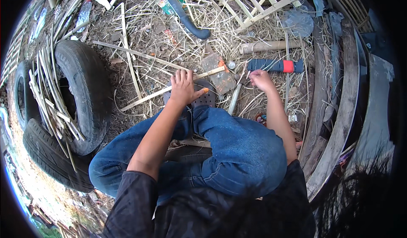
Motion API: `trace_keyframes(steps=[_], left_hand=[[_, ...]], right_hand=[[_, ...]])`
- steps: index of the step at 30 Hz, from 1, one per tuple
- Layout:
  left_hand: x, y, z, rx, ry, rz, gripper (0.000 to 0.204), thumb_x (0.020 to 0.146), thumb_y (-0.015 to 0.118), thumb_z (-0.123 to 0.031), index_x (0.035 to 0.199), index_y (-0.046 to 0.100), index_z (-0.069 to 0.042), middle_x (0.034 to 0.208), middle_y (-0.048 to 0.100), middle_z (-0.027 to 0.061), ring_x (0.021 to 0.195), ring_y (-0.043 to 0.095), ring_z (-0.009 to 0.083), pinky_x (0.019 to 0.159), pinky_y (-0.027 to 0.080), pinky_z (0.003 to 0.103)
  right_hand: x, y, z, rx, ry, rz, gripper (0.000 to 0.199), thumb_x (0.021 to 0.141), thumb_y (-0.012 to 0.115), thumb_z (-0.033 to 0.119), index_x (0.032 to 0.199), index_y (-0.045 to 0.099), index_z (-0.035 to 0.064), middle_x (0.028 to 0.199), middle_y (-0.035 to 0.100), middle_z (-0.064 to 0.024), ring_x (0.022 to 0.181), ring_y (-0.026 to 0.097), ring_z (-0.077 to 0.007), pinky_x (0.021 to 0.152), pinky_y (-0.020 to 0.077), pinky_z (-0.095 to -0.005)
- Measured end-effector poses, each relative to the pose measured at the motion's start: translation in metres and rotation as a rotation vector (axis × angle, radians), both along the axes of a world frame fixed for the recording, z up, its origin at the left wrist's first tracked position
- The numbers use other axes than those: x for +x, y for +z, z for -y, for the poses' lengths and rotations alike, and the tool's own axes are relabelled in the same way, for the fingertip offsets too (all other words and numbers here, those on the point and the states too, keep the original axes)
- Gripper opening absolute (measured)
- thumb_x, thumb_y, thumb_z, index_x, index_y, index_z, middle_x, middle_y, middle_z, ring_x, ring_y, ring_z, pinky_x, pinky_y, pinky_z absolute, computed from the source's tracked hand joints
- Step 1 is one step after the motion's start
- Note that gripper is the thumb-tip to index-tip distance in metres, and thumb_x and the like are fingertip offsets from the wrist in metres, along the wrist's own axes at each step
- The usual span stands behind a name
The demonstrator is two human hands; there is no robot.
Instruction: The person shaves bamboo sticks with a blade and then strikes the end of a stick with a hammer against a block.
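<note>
My left hand (183, 89) presses down over a pale bamboo strip (146, 97), its fingers over the strip and its thumb stuck out to the side. Orange wrapping (206, 90) shows on that thumb. A second thin strip (140, 54) runs in from the upper left to the fingertips. My right hand (263, 81) is pinched closed at the left end of a long black case (271, 65) with a red band; whatever is in its fingertips is too small to name. A light rod-like handle (234, 98) lies just left of that hand.
Beyond my hands lie a flat block (218, 73), a thick bamboo piece (271, 46), a dark curved tube (182, 13) and a bamboo lattice (271, 5). Old tyres (87, 98) holding bundled strips (55, 100) stand left. Weathered planks (339, 111) border the right. Shavings litter the ground.
</note>
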State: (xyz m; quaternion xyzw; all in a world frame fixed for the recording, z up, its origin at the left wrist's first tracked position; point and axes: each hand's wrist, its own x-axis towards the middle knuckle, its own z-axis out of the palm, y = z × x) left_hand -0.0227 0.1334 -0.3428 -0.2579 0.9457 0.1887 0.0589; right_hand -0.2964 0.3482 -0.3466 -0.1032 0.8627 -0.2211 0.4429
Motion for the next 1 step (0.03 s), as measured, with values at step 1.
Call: trace_keyframes(steps=[1], left_hand=[[0.0035, 0.0173, 0.0103, 0.097, -0.011, 0.067, 0.1, 0.071, 0.055, -0.077, 0.136, 0.041, -0.002, 0.134, 0.045, 0.0207, 0.132, 0.034, 0.0376, 0.106, 0.022, 0.057]], right_hand=[[0.0032, -0.0021, -0.0009, 0.046, -0.061, 0.042, 0.028, 0.08, 0.07, 0.021, 0.102, 0.068, 0.005, 0.094, 0.069, -0.0151, 0.084, 0.066, -0.0208, 0.081, 0.0513, -0.0358]])
